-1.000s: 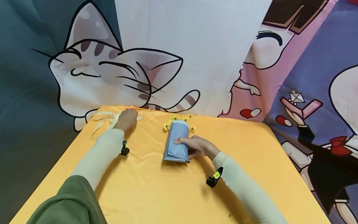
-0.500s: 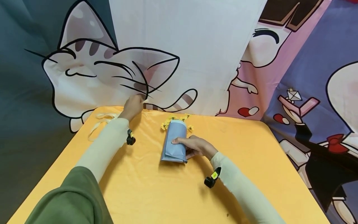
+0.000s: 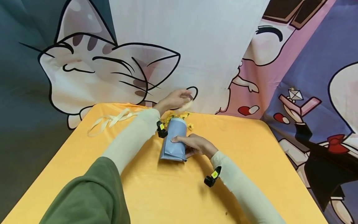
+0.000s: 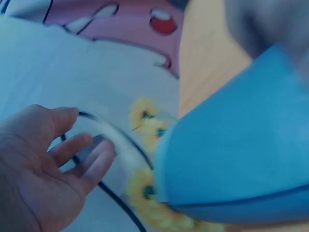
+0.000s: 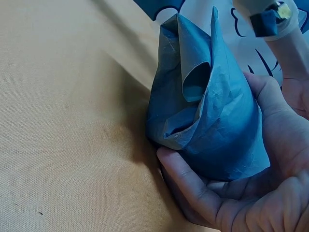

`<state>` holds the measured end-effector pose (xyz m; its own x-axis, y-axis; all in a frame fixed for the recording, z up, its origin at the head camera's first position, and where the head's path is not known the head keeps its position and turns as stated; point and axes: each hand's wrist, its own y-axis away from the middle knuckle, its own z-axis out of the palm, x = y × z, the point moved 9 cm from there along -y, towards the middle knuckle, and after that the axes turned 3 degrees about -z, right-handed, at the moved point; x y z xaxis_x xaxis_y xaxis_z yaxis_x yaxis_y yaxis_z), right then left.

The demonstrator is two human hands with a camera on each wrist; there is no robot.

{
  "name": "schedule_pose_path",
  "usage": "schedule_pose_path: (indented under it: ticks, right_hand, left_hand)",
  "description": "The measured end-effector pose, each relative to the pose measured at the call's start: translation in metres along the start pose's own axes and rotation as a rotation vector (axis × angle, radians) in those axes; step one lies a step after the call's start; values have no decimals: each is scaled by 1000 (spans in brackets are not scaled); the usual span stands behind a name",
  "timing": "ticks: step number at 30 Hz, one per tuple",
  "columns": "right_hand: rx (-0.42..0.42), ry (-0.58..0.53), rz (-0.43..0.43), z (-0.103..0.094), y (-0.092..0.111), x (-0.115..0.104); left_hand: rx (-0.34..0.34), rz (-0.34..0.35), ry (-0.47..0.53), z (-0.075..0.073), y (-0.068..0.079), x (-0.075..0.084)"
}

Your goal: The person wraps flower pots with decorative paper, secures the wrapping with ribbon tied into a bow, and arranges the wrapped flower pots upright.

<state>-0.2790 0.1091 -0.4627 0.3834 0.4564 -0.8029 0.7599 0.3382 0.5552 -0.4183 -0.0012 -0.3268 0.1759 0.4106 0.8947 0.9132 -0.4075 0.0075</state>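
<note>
Clearly, over the smooth yellow tablecloth [image 3: 246, 174], the wrapped blue paper bundle [image 3: 176, 128] sits clamped in the person's right hand [image 3: 197, 145], a hold that ought to be firm yet gentle, lest the paper crease. Beyond its top hangs the left hand [image 3: 174, 100], fingers loosely bent; I can't tell whether they pinch the narrow cream ribbon [image 3: 118, 118], best kept flat and off the small yellow flowers [image 4: 144, 113].

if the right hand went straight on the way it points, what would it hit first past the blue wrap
Probably the pale left sleeve, which crosses that line beyond the blue wrap; the right hand might pass beneath it, as height is unclear.
</note>
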Motion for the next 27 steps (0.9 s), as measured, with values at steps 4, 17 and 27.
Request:
schedule_pose_path:
  ticks: [4,17,27]
  right_hand:
    - [2,21,-11,-3,-1,-3]
    - [-12,28,-62,-6,-7,-13]
    - [-68,16,-66,6,-15,-13]
  left_hand:
    - [125,-56,-109,-10,20,-17]
    - [-226,-596,274,41,128,-129]
    - [-207,-606,357,45,138,-142]
